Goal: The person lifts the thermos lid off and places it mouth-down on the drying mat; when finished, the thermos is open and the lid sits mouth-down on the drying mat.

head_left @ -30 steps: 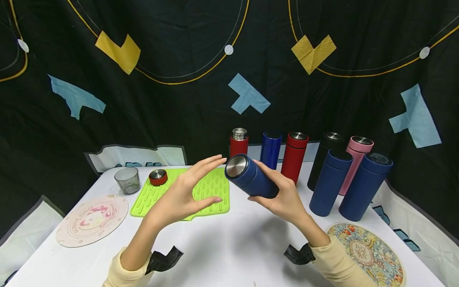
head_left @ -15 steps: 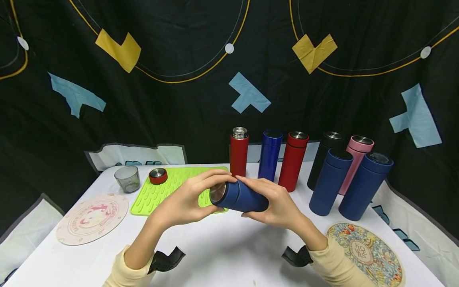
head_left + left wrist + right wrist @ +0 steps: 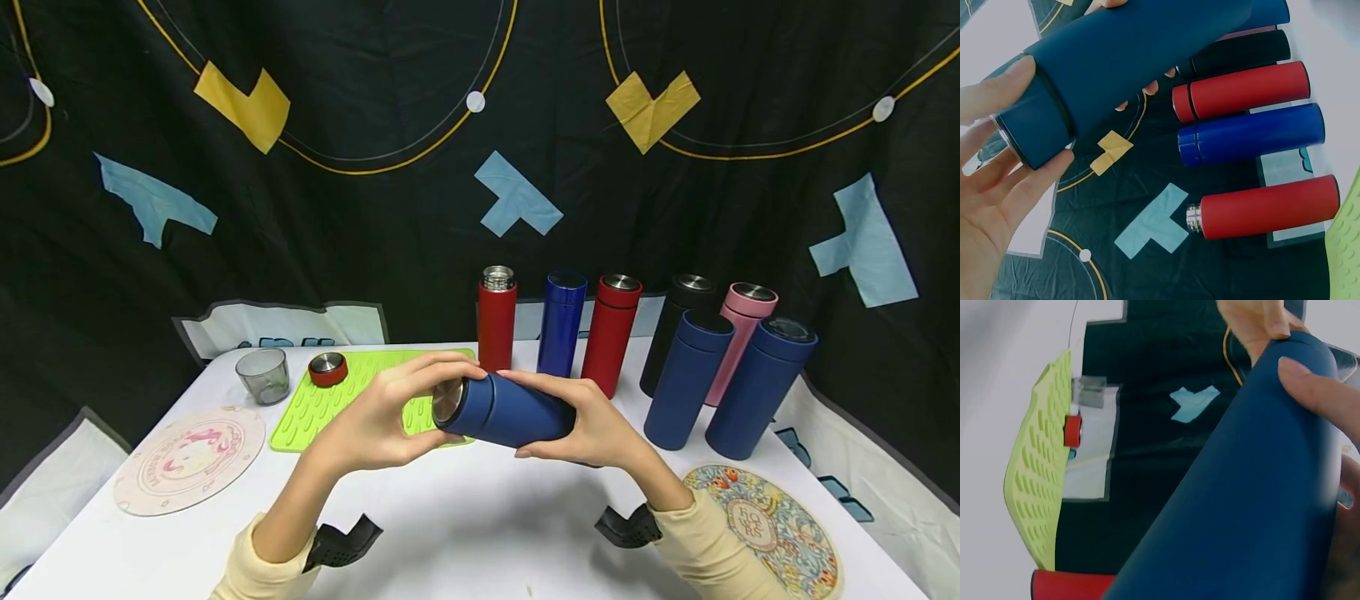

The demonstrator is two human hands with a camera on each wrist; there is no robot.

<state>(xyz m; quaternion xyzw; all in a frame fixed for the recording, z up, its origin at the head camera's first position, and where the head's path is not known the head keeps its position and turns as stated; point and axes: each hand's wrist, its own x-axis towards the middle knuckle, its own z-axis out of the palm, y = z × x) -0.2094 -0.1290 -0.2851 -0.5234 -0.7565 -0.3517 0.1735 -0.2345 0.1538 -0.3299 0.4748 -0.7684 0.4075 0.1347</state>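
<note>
Both hands hold a matte dark blue thermos bottle [image 3: 517, 412] tilted nearly sideways above the table, its lidded end toward the left. My left hand [image 3: 378, 412] grips the lid [image 3: 1035, 131], thumb on one side and fingers on the other; a dark seam separates lid and body in the left wrist view. The right hand [image 3: 592, 417] wraps the body, its thumb [image 3: 1310, 384] lying along it in the right wrist view. Behind the hands, a red bottle [image 3: 497, 333] stands with its steel neck bare. A red cap with a steel top [image 3: 327, 369] lies on the green mat [image 3: 300, 421].
A glossy blue bottle [image 3: 561, 329], a lidded red one [image 3: 611, 337], a black one [image 3: 660, 358], a pink one [image 3: 738, 333] and two matte blue ones stand at right. A grey glass [image 3: 265, 379] and pink round placemat [image 3: 191, 458] are left, a patterned placemat [image 3: 772, 517] right.
The left hand, spread apart from the thermos a second ago, has closed around its lid. The right hand has lowered the thermos and brought it left, turning it more level.
</note>
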